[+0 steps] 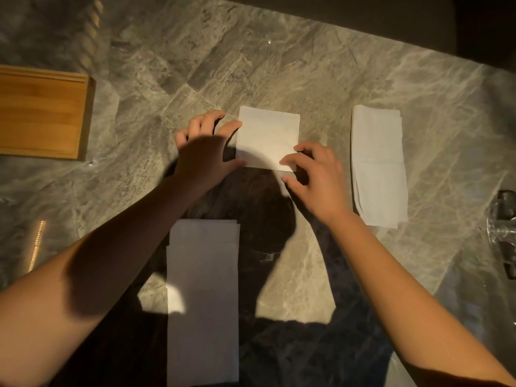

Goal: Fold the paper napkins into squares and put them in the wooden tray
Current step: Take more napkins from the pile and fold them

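Note:
A white napkin folded into a square lies flat on the marble counter at the centre. My left hand rests at its left edge, thumb and forefinger touching the paper. My right hand presses its fingertips on the square's near right corner. A long rectangular napkin lies to the right. Another long napkin lies near me, partly in shadow. The wooden tray sits at the far left, with nothing visible in it.
The marble counter stretches all around. A clear glass object stands at the right edge. The counter's dark far edge runs across the top right. My head's shadow falls between my arms.

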A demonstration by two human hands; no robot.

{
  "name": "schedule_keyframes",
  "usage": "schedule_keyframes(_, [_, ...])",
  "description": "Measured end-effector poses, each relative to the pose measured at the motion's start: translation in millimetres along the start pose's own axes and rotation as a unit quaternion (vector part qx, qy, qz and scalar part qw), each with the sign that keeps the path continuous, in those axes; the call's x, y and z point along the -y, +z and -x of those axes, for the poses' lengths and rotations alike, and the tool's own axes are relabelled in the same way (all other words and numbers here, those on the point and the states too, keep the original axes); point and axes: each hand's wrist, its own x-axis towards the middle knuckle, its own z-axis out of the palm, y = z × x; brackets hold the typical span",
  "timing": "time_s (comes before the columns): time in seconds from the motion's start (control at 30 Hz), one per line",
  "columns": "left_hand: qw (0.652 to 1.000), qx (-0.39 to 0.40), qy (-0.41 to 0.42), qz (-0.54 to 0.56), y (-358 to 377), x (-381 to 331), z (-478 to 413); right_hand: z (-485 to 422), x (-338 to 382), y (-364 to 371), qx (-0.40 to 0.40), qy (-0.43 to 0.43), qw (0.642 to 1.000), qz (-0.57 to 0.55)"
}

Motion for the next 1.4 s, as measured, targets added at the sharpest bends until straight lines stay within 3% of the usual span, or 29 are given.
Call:
schedule_keyframes(0.17, [0.998,-0.010,-0.054,0.014,-3,-15,8,-3,9,11,-0.063,0.057,0.996,-0.028])
schedule_keyframes(0.27, [0.982,-0.071,-0.071,0.162,-12,-33,26,-5,13,14,-0.078,0.070,0.994,-0.032])
schedule_keyframes(0.33, [0.944,-0.076,-0.086,0.310,-15,-47,42,-6,13,14,-0.079,0.079,0.993,-0.050])
schedule_keyframes(0.43, [0.839,-0.009,-0.245,0.486,-15,-62,55,-4,10,11,-0.085,0.098,0.983,-0.127])
schedule_keyframes(0.5, [0.778,-0.007,-0.312,0.546,-14,-62,51,-1,9,8,-0.093,0.116,0.971,-0.189])
schedule_keyframes(0.63, [0.712,0.030,-0.340,0.614,-15,-55,35,10,14,5,-0.080,0.104,0.963,-0.237])
schedule_keyframes(0.77, [0.730,0.093,-0.336,0.588,-12,-51,25,23,21,7,-0.064,0.078,0.962,-0.254])
schedule_keyframes(0.97, [0.798,0.055,-0.293,0.523,-8,-47,32,38,32,3,-0.058,0.062,0.954,-0.286])
schedule_keyframes(1.03, [0.801,0.043,-0.274,0.530,-12,-47,41,40,37,0,-0.060,0.144,0.908,-0.389])
schedule_keyframes(1.1, [0.798,0.036,-0.254,0.546,-18,-48,53,42,44,-4,-0.040,0.265,0.798,-0.540])
schedule_keyframes(1.17, [0.800,0.036,-0.244,0.546,-24,-50,66,46,44,-6,-0.001,0.333,0.679,-0.654])
schedule_keyframes(1.2, [0.803,0.038,-0.241,0.544,-27,-51,74,49,45,-8,0.022,0.342,0.649,-0.679])
schedule_keyframes(1.27, [0.818,0.047,-0.224,0.528,-34,-51,89,59,51,-10,0.068,0.331,0.641,-0.689])
schedule_keyframes(1.33, [0.831,0.064,-0.200,0.516,-38,-49,106,68,58,-8,0.092,0.312,0.659,-0.679])
schedule_keyframes(1.4, [0.821,0.079,-0.198,0.529,-41,-47,126,79,65,-7,0.097,0.300,0.669,-0.673])
